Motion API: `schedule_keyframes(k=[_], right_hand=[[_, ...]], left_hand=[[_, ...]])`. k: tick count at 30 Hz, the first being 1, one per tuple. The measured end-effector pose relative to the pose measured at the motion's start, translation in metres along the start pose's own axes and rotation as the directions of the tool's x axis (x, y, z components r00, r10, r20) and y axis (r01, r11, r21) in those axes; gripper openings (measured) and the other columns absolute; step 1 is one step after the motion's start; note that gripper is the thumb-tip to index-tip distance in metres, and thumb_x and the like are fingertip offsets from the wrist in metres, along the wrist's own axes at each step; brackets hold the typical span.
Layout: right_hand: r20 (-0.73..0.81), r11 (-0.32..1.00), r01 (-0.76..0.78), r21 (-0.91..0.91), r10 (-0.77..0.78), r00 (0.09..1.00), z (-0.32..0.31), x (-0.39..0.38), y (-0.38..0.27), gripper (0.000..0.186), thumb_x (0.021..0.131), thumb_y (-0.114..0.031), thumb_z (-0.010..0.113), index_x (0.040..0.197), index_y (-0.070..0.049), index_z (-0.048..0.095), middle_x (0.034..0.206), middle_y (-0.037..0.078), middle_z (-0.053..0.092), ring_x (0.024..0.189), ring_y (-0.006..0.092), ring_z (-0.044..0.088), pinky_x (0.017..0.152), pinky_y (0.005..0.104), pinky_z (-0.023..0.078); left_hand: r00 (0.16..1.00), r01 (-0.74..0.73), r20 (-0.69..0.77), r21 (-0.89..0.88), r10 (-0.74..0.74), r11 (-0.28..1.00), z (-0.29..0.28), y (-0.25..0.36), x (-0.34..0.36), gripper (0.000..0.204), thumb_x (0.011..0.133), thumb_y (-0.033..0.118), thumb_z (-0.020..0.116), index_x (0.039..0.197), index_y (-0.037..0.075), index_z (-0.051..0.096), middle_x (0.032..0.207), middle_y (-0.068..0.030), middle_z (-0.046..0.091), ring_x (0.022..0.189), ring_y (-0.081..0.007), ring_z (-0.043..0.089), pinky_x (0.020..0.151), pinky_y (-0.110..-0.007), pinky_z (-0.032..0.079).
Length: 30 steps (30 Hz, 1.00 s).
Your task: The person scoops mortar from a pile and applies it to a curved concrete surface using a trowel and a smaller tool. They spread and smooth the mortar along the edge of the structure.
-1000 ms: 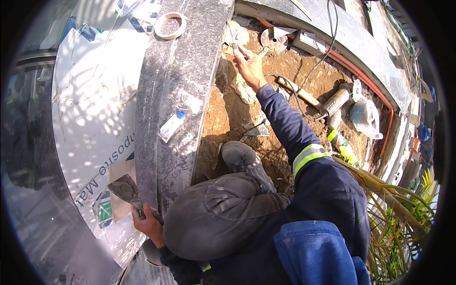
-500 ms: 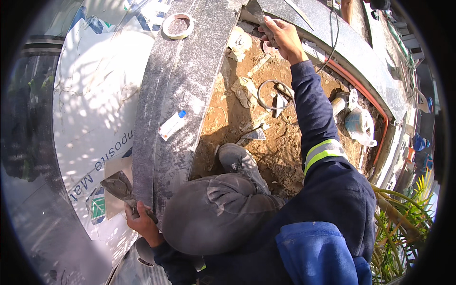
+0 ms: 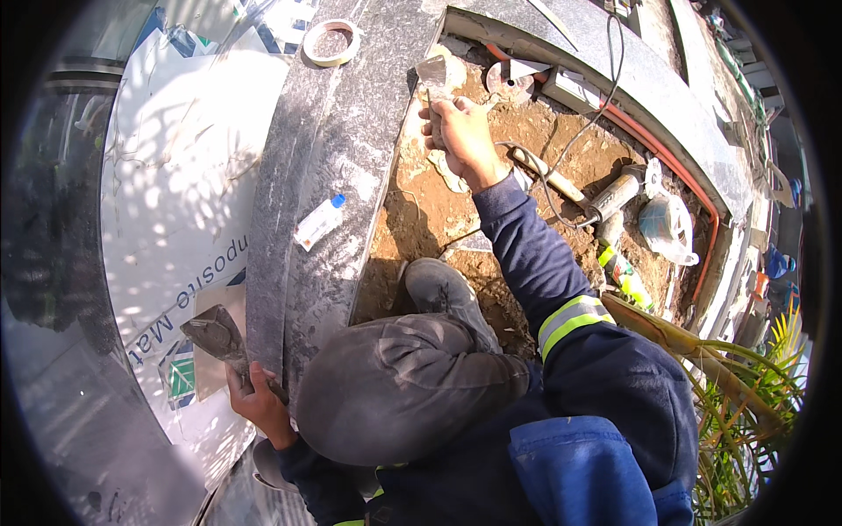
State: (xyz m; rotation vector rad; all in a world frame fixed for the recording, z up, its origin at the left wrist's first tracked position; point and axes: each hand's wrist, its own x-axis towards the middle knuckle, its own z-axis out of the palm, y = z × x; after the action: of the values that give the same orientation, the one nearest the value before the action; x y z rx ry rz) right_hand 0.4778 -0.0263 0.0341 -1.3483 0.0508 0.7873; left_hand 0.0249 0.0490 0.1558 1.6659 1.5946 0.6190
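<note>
My left hand [image 3: 261, 405] is closed round the handle of a putty knife [image 3: 217, 335], its blade smeared with grey paste, above the white printed sheet [image 3: 184, 202]. My right hand [image 3: 465, 136] grips a second putty knife [image 3: 431, 70], whose blade points away from me at the inner edge of the grey stone ledge [image 3: 338, 131]. Whether that blade touches the stone, I cannot tell. A small white tube with a blue cap [image 3: 320, 223] lies on the ledge, and a roll of masking tape [image 3: 331, 60] sits farther up it.
Bare soil [image 3: 412, 206] fills the bed beside the ledge, under my shoe [image 3: 443, 294]. On it lie a metal cylinder [image 3: 614, 195], a plastic bag [image 3: 668, 230] and a bottle [image 3: 624, 279]. An orange pipe [image 3: 658, 147] follows the far wall; a dark cable [image 3: 612, 83] hangs over it. Palm leaves [image 3: 728, 438] stand right.
My right hand has come nearer and to the left with its putty knife, from the far stone edge to the ledge's inner edge. The left hand has hardly moved.
</note>
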Motion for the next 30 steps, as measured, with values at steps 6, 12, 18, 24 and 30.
schedule_keyframes(k=[6, 12, 18, 24, 30], right_hand=[[-0.059, 1.0, 0.002, 0.002, -0.002, 0.998, 0.018, 0.027, -0.002, 0.015, 0.099, -0.011, 0.055, 0.101, 0.003, 0.059, 0.084, 0.011, 0.066, 0.063, 0.0175, 0.062, 0.054, 0.0346, 0.054], [-0.11, 0.997, -0.024, 0.08, 0.033, 0.993, 0.018, 0.075, -0.017, 0.015, 0.1, -0.009, 0.053, 0.099, 0.004, 0.061, 0.083, 0.013, 0.066, 0.063, 0.0192, 0.062, 0.054, 0.0372, 0.053], [-0.134, 0.998, -0.017, 0.056, 0.024, 0.991, 0.014, 0.102, -0.044, 0.014, 0.095, -0.001, 0.051, 0.091, 0.007, 0.061, 0.085, 0.016, 0.068, 0.064, 0.0207, 0.062, 0.054, 0.037, 0.052], [-0.163, 0.999, 0.004, -0.048, -0.011, 0.987, 0.009, 0.102, -0.038, 0.023, 0.098, -0.01, 0.056, 0.088, 0.009, 0.063, 0.081, 0.015, 0.068, 0.061, 0.0195, 0.062, 0.052, 0.0362, 0.05], [-0.144, 1.0, -0.013, -0.022, 0.009, 0.99, 0.007, 0.103, -0.038, 0.02, 0.096, -0.007, 0.055, 0.087, 0.008, 0.064, 0.083, 0.015, 0.068, 0.062, 0.0183, 0.061, 0.053, 0.035, 0.051]], left_hand=[[0.999, 0.031, -0.021, 0.01, -0.031, 0.999, -0.003, -0.012, -0.004, 0.033, 0.1, 0.01, 0.063, 0.129, -0.006, 0.059, 0.074, -0.0018, 0.059, 0.065, -0.0085, 0.053, 0.061, -0.024, 0.042], [1.0, 0.015, -0.014, 0.041, -0.015, 0.999, 0.005, -0.011, -0.007, 0.035, 0.1, 0.011, 0.063, 0.13, -0.006, 0.058, 0.071, -0.0023, 0.059, 0.062, -0.0085, 0.053, 0.059, -0.024, 0.042], [0.998, 0.058, -0.036, -0.054, -0.06, 0.997, 0.01, -0.006, -0.007, 0.036, 0.099, 0.012, 0.065, 0.13, -0.007, 0.058, 0.072, -0.0025, 0.059, 0.063, -0.0087, 0.054, 0.059, -0.024, 0.042], [1.0, 0.008, 0.005, -0.11, -0.008, 0.994, 0.011, -0.017, -0.007, 0.036, 0.099, 0.01, 0.065, 0.13, -0.007, 0.058, 0.08, -0.003, 0.06, 0.067, -0.0091, 0.056, 0.06, -0.024, 0.043], [0.999, 0.035, 0.002, -0.06, -0.035, 0.998, 0.011, -0.01, -0.009, 0.038, 0.099, 0.008, 0.064, 0.133, -0.008, 0.057, 0.08, -0.003, 0.061, 0.066, -0.009, 0.056, 0.06, -0.024, 0.043]])
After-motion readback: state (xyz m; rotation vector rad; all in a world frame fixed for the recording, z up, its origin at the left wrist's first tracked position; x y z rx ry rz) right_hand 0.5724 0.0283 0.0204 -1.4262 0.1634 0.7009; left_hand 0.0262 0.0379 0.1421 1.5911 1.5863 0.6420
